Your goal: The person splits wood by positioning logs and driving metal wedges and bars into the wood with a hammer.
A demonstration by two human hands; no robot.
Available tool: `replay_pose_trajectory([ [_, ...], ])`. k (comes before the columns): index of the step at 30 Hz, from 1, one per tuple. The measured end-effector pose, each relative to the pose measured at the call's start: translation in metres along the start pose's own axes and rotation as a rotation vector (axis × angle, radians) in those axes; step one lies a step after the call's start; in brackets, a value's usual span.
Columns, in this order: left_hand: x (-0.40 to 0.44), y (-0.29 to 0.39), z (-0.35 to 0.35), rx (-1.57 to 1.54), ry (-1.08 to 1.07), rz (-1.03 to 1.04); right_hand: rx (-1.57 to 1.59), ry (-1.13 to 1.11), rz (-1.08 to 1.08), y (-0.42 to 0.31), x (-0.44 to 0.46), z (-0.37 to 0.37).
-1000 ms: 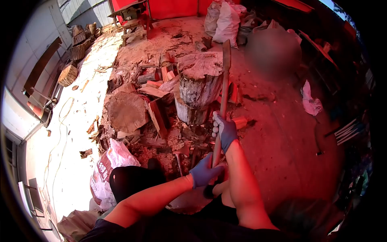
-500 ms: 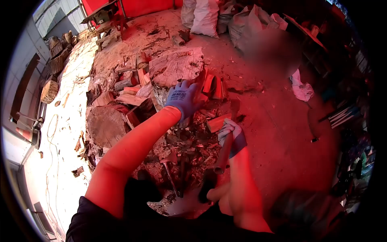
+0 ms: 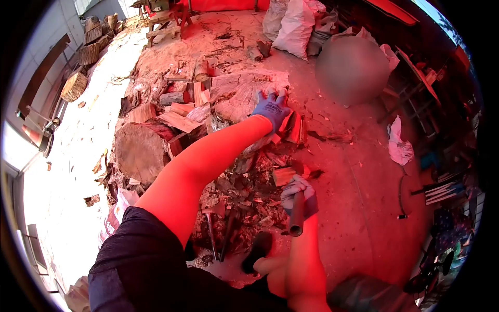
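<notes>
My left hand (image 3: 271,108), in a grey-blue work glove, reaches over the right side of a wide chopping block (image 3: 234,96). Its fingers are spread with no object seen in them; whether they press on the wood I cannot tell. In my gloved right hand (image 3: 300,196) is what looks like a hatchet (image 3: 296,218) with a tubular handle. The handle's hollow end points towards me, and its far end is hidden behind the hand. Just beyond that hand lies a split piece of firewood (image 3: 284,176). More split wood (image 3: 295,128) leans against the block's right side.
A large round log (image 3: 141,152) and split firewood (image 3: 179,120) lie left of the block. Wood chips and another long-handled tool (image 3: 210,234) are near my feet. White sacks (image 3: 295,31) stand at the back. A blurred round patch (image 3: 352,70) covers part of the view.
My left hand has moved right and farther over the block, its fingers spreading. The hatchet has turned, so its handle end faces me more. The view has shifted, too.
</notes>
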State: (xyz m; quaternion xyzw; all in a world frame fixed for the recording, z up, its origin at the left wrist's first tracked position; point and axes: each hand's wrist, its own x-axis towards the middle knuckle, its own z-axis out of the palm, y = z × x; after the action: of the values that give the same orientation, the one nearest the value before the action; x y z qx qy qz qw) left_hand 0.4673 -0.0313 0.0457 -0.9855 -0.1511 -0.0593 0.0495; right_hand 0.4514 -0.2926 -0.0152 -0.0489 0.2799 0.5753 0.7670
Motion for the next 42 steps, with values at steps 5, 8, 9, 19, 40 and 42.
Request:
replay_pose_trajectory([
  [5,-0.026,-0.026,0.012,-0.081,0.162,0.255,0.043,-0.095,0.006,-0.004,0.000,0.007],
  [8,-0.027,-0.040,0.019,-0.086,0.180,0.374,0.084,-0.110,-0.004,-0.005,0.002,0.017],
  [9,-0.028,-0.045,0.017,-0.068,0.157,0.437,0.090,-0.061,0.009,-0.008,-0.001,0.022],
  [19,-0.073,-0.130,-0.005,-0.165,0.170,0.733,0.192,-0.145,0.089,-0.025,0.001,0.014],
  [40,0.025,0.004,-0.008,-0.083,-0.074,-0.020,0.064,-0.064,0.039,-0.021,0.004,0.004],
  [42,0.002,0.004,-0.018,-0.127,-0.147,0.163,0.074,-0.071,0.020,-0.020,0.005,0.004],
])
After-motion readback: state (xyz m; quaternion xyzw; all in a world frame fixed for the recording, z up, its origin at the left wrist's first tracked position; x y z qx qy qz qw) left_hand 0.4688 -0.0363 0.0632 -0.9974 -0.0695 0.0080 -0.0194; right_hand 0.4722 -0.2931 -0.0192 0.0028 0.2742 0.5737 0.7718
